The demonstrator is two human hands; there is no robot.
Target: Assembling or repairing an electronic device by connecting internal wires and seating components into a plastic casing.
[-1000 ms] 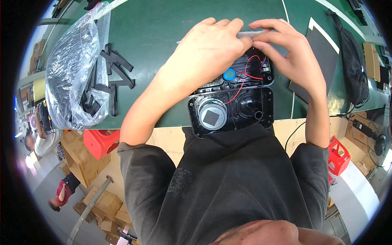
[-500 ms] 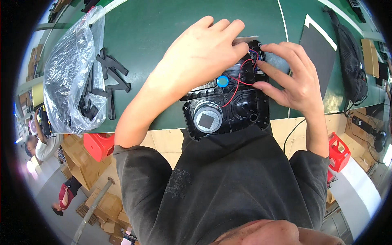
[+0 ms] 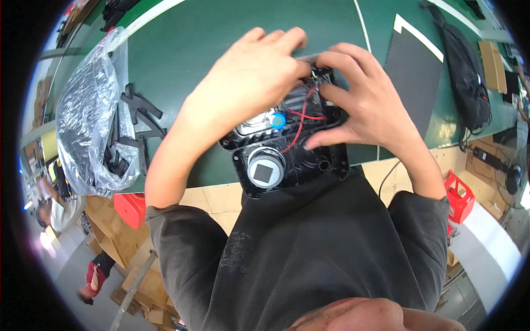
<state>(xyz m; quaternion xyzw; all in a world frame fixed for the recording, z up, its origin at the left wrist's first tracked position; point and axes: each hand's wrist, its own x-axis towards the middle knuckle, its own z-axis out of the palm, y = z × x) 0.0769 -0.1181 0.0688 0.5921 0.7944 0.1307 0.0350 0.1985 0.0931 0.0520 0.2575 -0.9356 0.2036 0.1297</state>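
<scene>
An opened black plastic speaker housing (image 3: 337, 155) lies in two joined halves at the table's near edge. Its near half holds a round silver speaker (image 3: 265, 171) with a dark square pad. In the far half sits a blue round part (image 3: 277, 121), and red wires (image 3: 301, 126) run across both halves. My left hand (image 3: 256, 69) arches over the far half, fingers curled closed at its far edge; whatever they grip is hidden. My right hand (image 3: 361, 94) is open over the housing's right side, fingertips at the far right corner and thumb apart above the near half.
A clear plastic bag (image 3: 85, 121) and black straps (image 3: 144, 113) lie on the green table (image 3: 171, 49) at left. To the right are a dark flat sheet (image 3: 411, 77) and a black mesh bag (image 3: 469, 77). Red stools (image 3: 459, 197) stand below; other people are at far left.
The housing has shifted left in view, along with the table items. My left hand has moved left with it. My right hand has moved left over the housing, its thumb now above the near half.
</scene>
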